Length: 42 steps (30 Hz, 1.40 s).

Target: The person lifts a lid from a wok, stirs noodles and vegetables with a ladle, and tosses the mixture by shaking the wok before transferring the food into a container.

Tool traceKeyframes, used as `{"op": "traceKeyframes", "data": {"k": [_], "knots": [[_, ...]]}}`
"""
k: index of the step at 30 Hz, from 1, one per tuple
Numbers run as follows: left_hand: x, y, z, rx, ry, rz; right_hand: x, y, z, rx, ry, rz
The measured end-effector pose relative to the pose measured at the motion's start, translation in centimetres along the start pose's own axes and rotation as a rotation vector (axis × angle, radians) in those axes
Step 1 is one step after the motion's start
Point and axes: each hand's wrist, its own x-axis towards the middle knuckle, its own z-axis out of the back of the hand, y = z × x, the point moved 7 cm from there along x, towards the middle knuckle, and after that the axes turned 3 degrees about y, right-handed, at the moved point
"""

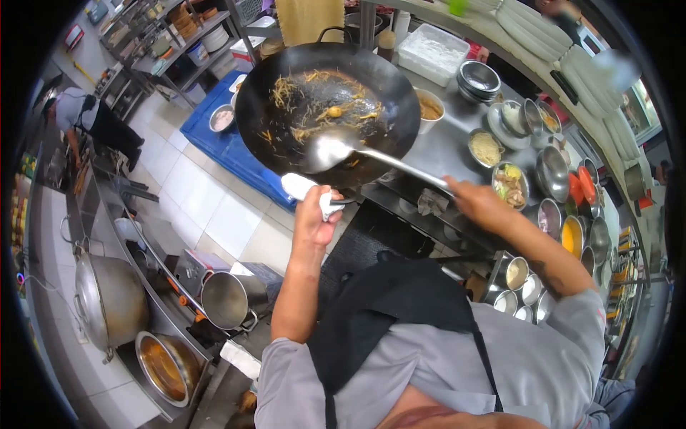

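Observation:
My left hand is closed on a folded white cloth at the near side of a large black wok; the cloth hides most of the handle there. Noodles in thin brown strands cling to the inside of the wok, with a small yellow round piece among them. My right hand grips the end of a long metal ladle. The ladle's bowl, blurred by motion, is over the near part of the wok.
On the steel counter at right are a white powder tub, a bowl of noodles, a bowl of chopped food and stacked metal bowls. Pots stand lower left. A blue surface lies beyond the wok. A person bends over far left.

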Motion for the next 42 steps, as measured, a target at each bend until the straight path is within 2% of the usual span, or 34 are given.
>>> {"op": "traceKeyframes", "data": {"k": [2,3,5,8,11,15,19,22,25,28,31,34,39,42], "knots": [[-0.1,0.0,0.1,0.026,-0.007,-0.036,-0.9,-3.3,2.6,-0.289,0.062,-0.112],[0.0,0.0,-0.1,0.033,-0.023,-0.046,0.5,-4.3,3.5,-0.293,0.026,-0.088],[-0.2,0.6,-0.4,0.054,-0.059,-0.061,3.1,-6.5,4.9,-0.29,-0.046,-0.044],[0.5,1.7,-2.1,0.061,-0.09,-0.12,8.9,-8.7,2.6,-0.024,-0.293,0.129],[1.8,2.4,-3.3,0.08,-0.089,-0.156,9.8,-8.6,1.4,0.162,-0.137,0.147],[3.4,3.2,-5.1,0.009,-0.099,-0.195,2.6,-14.2,5.3,-0.032,0.007,0.085],[3.9,4.1,-6.0,0.009,-0.147,-0.189,4.5,-17.7,9.5,-0.379,0.06,-0.052],[4.3,5.1,-7.2,0.002,-0.16,-0.202,8.7,-19.0,6.7,-0.174,-0.16,0.107],[4.5,5.3,-8.0,-0.004,-0.186,-0.221,7.2,-18.3,5.2,-0.092,-0.093,0.126],[4.9,5.6,-8.4,-0.011,-0.22,-0.251,1.8,-22.0,7.2,-0.2,-0.199,0.271],[5.2,5.9,-8.5,-0.017,-0.248,-0.27,1.7,-23.7,10.9,-0.444,-0.003,0.002],[5.4,5.8,-8.9,0.005,-0.262,-0.28,4.1,-22.7,11.3,-0.379,-0.153,0.109],[6.2,6.2,-9.7,-0.005,-0.248,-0.314,5.7,-23.3,7.2,-0.364,-0.04,0.031],[7.1,6.2,-9.3,-0.015,-0.262,-0.336,2.6,-24.3,8.4,-0.395,-0.132,0.088]]}}
